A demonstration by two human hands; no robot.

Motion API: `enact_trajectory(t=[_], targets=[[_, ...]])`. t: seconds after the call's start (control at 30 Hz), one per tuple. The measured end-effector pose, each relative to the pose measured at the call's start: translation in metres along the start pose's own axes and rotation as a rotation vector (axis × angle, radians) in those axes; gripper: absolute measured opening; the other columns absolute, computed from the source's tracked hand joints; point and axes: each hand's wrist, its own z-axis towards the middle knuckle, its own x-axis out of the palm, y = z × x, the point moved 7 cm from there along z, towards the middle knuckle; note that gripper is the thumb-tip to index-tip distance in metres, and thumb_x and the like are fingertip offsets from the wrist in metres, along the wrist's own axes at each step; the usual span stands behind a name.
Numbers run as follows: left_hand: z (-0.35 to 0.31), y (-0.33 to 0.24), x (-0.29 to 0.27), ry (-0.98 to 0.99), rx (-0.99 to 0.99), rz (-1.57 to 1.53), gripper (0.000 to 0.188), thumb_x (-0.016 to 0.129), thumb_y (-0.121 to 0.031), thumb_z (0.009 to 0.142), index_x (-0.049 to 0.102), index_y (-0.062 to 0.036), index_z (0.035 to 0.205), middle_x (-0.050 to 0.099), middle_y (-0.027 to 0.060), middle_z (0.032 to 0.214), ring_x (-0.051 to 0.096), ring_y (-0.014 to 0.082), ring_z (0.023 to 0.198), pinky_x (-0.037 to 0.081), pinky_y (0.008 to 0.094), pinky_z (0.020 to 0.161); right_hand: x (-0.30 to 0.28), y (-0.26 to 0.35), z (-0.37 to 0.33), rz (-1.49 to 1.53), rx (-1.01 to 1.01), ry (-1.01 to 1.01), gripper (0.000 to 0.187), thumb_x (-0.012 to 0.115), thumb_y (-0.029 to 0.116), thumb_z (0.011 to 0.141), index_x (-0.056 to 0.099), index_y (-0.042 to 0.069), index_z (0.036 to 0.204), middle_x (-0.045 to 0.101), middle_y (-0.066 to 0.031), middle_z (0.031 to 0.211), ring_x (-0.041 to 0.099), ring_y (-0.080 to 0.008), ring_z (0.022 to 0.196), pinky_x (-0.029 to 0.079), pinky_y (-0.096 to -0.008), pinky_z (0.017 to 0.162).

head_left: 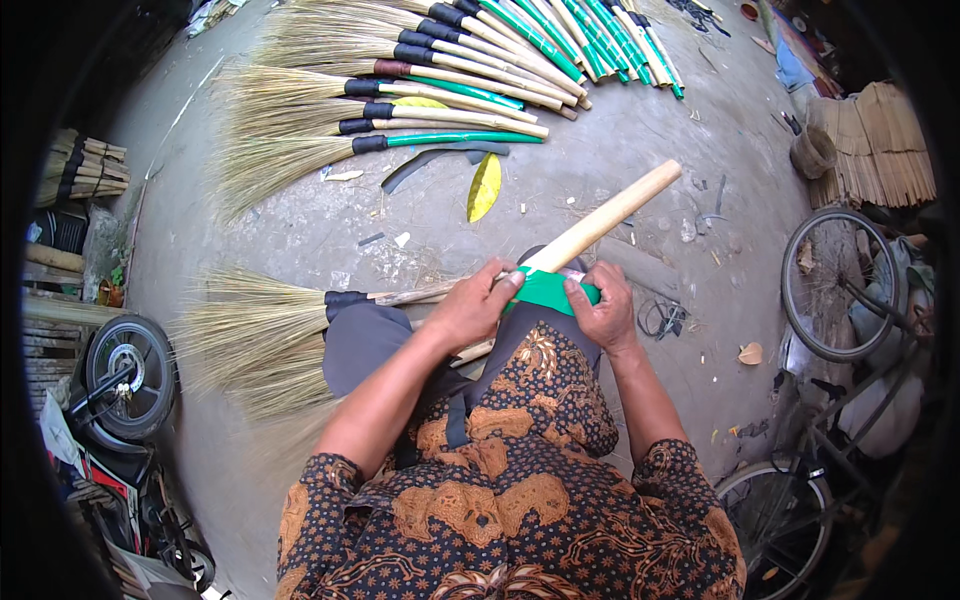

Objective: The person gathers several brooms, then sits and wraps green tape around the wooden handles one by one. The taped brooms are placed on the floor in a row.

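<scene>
Across my lap lies a broom whose bare pale wooden handle (615, 213) slants up to the right. A shiny green plastic strip (550, 290) passes over the handle, pulled taut between my two hands. My left hand (478, 302) is closed around the handle at the strip's left end, its thumb pressing on the green. With thumb and fingers, my right hand (605, 305) pinches the strip's right end. The broom's bristles (265, 440) look blurred at the lower left, and part of the handle is hidden behind my left forearm.
Many finished-looking brooms (300, 110) fan out on the grey floor ahead. More brooms (250, 320) lie by my left knee. A yellow leaf (484, 188) and dark strips (420, 165) lie between. A motorcycle wheel (125, 375) stands left, a bicycle wheel (840, 285) right.
</scene>
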Motion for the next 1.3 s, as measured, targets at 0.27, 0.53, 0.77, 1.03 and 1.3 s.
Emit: enact_trajectory(t=[0.27,0.53,0.77,1.03,1.3], targets=[[-0.006,-0.023,-0.012,-0.242,0.220,0.494,0.045,0.044,-0.043,0.115,0.055,-0.0033,0.131,0.071,0.0262,0.113,0.068,0.0511,0.103,0.054,0.0571,0.091,0.018,-0.008,-0.002,-0.053,0.081,0.130,0.021,0.080,0.021,0.091,0.068,0.006,0.085,0.062,-0.0117,0.077,0.060,-0.0336,0.073,0.043,-0.0433,0.075],[0.000,-0.016,-0.006,-0.008,0.133,0.494,0.049,0.052,-0.049,0.110,0.061,-0.0042,0.129,0.073,0.0236,0.104,0.070,0.0495,0.097,0.054,0.0563,0.090,0.028,-0.013,-0.011,-0.042,0.132,0.122,0.032,0.080,0.024,0.094,0.060,0.006,0.076,0.060,-0.0107,0.075,0.056,-0.0339,0.071,0.042,-0.0444,0.070],[0.004,0.000,0.006,0.123,-0.012,0.087,0.046,0.050,-0.047,0.112,0.064,-0.0037,0.117,0.071,0.0240,0.093,0.069,0.0460,0.089,0.053,0.0532,0.082,0.027,-0.010,-0.015,0.076,0.137,0.058,0.033,0.078,0.023,0.096,0.058,0.006,0.076,0.059,-0.0120,0.073,0.057,-0.0360,0.070,0.042,-0.0458,0.068],[0.003,-0.011,-0.008,0.012,-0.097,0.018,0.065,0.042,-0.058,0.112,0.062,0.0022,0.101,0.069,0.0257,0.091,0.068,0.0493,0.097,0.054,0.0543,0.087,0.031,-0.015,-0.010,0.061,0.261,0.072,0.033,0.076,0.023,0.098,0.058,0.004,0.077,0.060,-0.0143,0.074,0.059,-0.0372,0.073,0.044,-0.0472,0.069],[0.009,0.003,-0.029,-0.301,0.177,0.408,0.062,0.049,-0.056,0.111,0.066,0.0039,0.112,0.070,0.0198,0.082,0.065,0.0455,0.079,0.057,0.0478,0.081,0.046,-0.024,-0.010,0.091,0.331,0.106,0.035,0.076,0.024,0.098,0.058,0.004,0.076,0.059,-0.0141,0.073,0.058,-0.0368,0.071,0.044,-0.0472,0.068]])
